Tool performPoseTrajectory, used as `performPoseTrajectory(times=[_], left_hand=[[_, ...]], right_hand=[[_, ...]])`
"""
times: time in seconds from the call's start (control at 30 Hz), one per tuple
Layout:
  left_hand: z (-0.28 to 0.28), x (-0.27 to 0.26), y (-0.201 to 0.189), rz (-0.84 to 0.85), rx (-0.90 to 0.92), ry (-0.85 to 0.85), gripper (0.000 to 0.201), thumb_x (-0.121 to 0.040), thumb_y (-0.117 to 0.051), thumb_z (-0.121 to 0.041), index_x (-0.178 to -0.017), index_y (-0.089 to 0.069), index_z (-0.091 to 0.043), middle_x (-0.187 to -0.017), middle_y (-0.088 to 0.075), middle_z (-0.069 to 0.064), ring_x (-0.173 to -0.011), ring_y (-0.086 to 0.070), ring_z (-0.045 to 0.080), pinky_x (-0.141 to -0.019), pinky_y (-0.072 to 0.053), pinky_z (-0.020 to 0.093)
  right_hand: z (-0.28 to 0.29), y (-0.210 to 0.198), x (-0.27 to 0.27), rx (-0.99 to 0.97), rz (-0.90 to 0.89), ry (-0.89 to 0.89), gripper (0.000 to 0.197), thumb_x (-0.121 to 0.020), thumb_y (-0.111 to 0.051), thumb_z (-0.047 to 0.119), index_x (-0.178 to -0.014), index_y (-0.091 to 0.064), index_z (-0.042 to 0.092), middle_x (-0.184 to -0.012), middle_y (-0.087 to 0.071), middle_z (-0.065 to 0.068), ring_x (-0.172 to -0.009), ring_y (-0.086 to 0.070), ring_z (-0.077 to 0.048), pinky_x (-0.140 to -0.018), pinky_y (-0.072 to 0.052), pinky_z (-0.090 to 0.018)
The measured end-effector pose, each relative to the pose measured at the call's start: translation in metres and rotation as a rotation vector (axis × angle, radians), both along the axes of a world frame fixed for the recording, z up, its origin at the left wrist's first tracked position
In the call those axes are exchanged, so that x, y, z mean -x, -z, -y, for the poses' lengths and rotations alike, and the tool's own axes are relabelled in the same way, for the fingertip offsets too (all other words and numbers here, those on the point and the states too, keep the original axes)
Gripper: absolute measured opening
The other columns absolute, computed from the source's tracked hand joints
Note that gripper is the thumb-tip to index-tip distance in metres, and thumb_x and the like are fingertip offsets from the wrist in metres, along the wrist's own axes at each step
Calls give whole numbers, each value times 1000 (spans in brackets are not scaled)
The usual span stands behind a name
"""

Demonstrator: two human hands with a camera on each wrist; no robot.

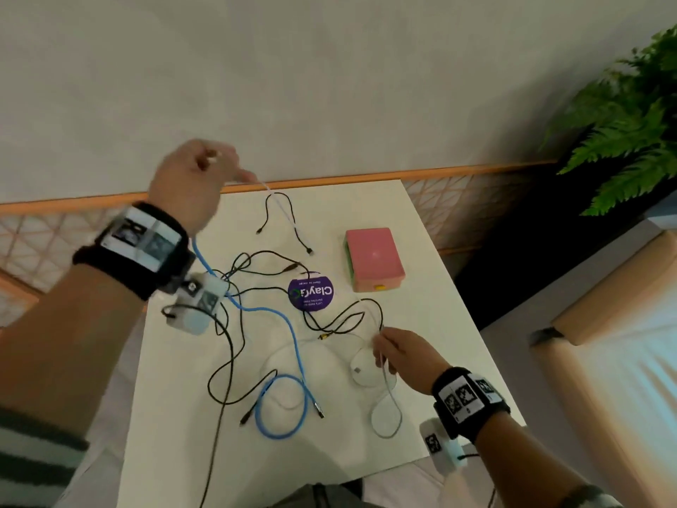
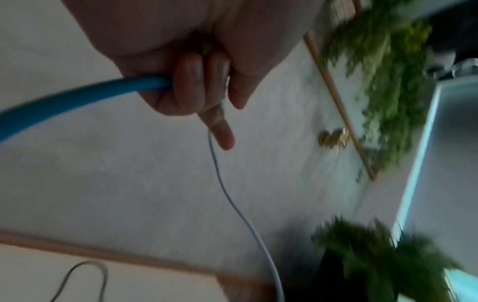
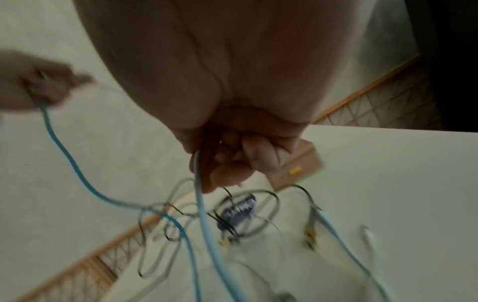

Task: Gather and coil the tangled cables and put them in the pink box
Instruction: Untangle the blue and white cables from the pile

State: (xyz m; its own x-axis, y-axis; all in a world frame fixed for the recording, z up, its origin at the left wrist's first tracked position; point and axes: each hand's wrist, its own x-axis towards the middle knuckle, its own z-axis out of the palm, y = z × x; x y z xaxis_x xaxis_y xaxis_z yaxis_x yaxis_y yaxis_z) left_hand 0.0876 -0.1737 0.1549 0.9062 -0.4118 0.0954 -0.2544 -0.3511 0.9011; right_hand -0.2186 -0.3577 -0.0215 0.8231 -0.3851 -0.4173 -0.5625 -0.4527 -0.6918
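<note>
My left hand (image 1: pixel 214 168) is raised over the table's far left. It grips a blue cable (image 1: pixel 293 335) in the fist (image 2: pixel 201 85), and a thin white cable (image 2: pixel 225 194) runs from it past the outstretched index finger. My right hand (image 1: pixel 381 348) is low at the front right and pinches another stretch of white cable (image 1: pixel 388 394), seen close up in the right wrist view (image 3: pixel 204 214). Black cables (image 1: pixel 234 346) lie tangled across the middle of the table. The pink box (image 1: pixel 373 258) stands shut at the far right, apart from both hands (image 3: pixel 297 169).
A purple round disc (image 1: pixel 310 293) lies among the cables on the white table (image 1: pixel 439 324). A white round puck (image 1: pixel 361 368) sits by my right hand. A fern (image 1: pixel 630 115) and a cardboard box (image 1: pixel 615 287) stand off to the right.
</note>
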Motion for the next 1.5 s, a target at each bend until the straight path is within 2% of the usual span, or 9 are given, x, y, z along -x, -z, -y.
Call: performPoseTrajectory(times=[0.1,0.2,0.33,0.57,0.77,0.87,0.97,1.23,1.5], left_hand=[[13,43,44,72,-246,313,66,-104,-59,-30,-163,-29,-27,-130,-63,-27,-91,-60,-10,-80,-42,3],[22,95,77,129,-379,718,56,-106,-54,-27,-158,-37,-39,-145,-54,-26,-119,-57,-6,-110,-44,22],[39,114,84,276,-445,796,19,-108,-46,-26,-106,-64,-22,-94,-67,-2,-87,-63,20,-80,-52,41],[22,44,47,114,-103,314,28,-105,-50,-28,-97,-77,-27,-68,-52,-2,-58,-44,17,-58,-32,29],[-5,9,60,-158,8,30,30,-105,-47,-13,-115,-75,-19,-80,-57,7,-62,-49,20,-62,-38,33],[-16,20,86,-75,-355,-7,51,-105,-45,-14,-155,-42,-20,-143,-48,11,-102,-61,27,-92,-44,33],[-17,60,111,-14,-259,77,25,-103,-48,-20,-121,-64,-25,-111,-63,11,-69,-54,10,-75,-43,29],[16,139,144,-1122,-23,208,69,-99,-48,-69,-109,-63,-2,-97,-81,16,-40,-23,11,-41,-21,21],[38,104,146,-1024,289,-42,20,-102,-55,-22,-88,-61,-9,-62,-48,0,-41,-28,13,-41,-23,23]], right_hand=[[-5,-37,-18,57,106,-35,35,-106,-48,32,-79,-63,16,-83,-77,3,-61,-58,-4,-65,-50,-27],[-14,-79,-44,129,202,-164,32,-108,-48,31,-80,-57,18,-75,-68,1,-64,-55,-3,-62,-42,-17],[-11,-110,-48,186,352,-159,35,-107,-54,29,-74,-46,33,-65,-48,10,-59,-44,-4,-57,-36,-17],[25,-20,0,173,43,9,17,-105,-51,25,-95,-64,29,-83,-68,6,-65,-57,-2,-69,-49,-31],[27,30,24,104,-92,169,21,-106,-49,28,-93,-65,28,-87,-72,3,-82,-70,-22,-82,-59,-42],[20,7,5,58,65,249,25,-109,-47,29,-95,-67,22,-83,-72,0,-73,-69,-20,-72,-56,-39],[11,-35,-22,-66,308,372,27,-108,-48,23,-94,-69,15,-79,-72,-10,-65,-68,-18,-61,-50,-35],[-34,-90,-69,-683,535,476,27,-111,-44,17,-97,-62,3,-82,-65,-18,-65,-63,-29,-56,-43,-34],[-48,-46,-52,-828,352,657,21,-105,-55,10,-124,-58,1,-104,-75,-24,-67,-65,-31,-59,-48,-38]])
